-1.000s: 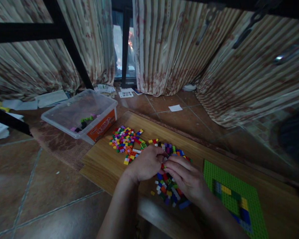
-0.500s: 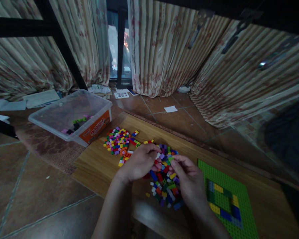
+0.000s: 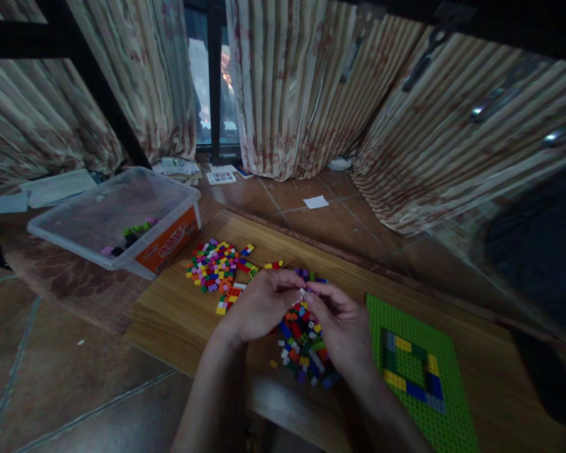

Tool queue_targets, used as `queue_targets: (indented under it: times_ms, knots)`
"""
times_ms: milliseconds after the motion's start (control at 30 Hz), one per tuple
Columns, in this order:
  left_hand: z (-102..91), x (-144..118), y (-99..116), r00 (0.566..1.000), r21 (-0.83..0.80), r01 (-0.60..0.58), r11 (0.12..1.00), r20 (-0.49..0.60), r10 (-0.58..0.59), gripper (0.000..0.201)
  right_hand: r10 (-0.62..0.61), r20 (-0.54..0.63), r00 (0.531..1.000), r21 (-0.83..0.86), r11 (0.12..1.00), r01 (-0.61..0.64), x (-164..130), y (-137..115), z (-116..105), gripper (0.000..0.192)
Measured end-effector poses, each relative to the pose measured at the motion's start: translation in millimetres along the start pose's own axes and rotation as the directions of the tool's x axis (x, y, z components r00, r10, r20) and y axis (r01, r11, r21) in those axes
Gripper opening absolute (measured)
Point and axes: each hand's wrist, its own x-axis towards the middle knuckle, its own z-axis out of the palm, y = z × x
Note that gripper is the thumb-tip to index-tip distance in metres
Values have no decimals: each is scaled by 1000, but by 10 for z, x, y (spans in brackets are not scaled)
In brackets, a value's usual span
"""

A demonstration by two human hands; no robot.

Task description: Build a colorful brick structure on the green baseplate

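Note:
My left hand (image 3: 260, 303) and my right hand (image 3: 340, 322) meet over a loose pile of coloured toy bricks (image 3: 293, 345). Between their fingertips shows a small white toy brick (image 3: 302, 293), pinched from both sides; whether a second piece is joined to it is hidden by the fingers. To the right of my right hand lies a green baseplate (image 3: 453, 371), with a rectangular ring of yellow, blue, green and grey bricks (image 3: 395, 379) on it. A heap of tiny bricks (image 3: 212, 264) lies left of my left hand, beside some short joined brick pieces (image 3: 234, 290).
The wooden board (image 3: 170, 318) carries the bricks. Past its far left corner stands a clear plastic box (image 3: 108, 207) with an orange label and a few pieces inside. Papers (image 3: 59, 187) and a white sheet (image 3: 316, 202) lie on the tiled floor near the striped curtains (image 3: 283, 94).
My right hand has moved left and up to my left hand, and their fingertips now meet at the white brick. The camera view has shifted slightly.

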Motion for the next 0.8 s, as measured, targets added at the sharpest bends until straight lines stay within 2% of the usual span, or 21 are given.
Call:
queue_targets:
  times_ms: [133,267,400,600,700,800]
  knots:
    - [-35,-1,-39,998,79,6,997,-67,-1,15,-56,34,998,-113,992,60,9,29,-68,17]
    - [-45,9,-56,992,84,8,996,-127,3,14,-72,100,992,-156,984,87,14,103,-130,15]
    - [-12,24,-32,986,4,42,999,-160,-41,15,-7,73,997,-56,998,11,10,48,-103,27]
    - [49,23,20,994,-107,-34,994,-111,23,17,70,91,993,199,976,-86,41,-149,-33,20]
    - [69,22,32,995,-114,-49,992,-87,40,15,86,74,994,206,974,-100,57,-177,-56,18]
    - [86,24,29,996,-73,-69,995,-60,65,14,94,113,989,165,980,-112,72,-172,-118,18]
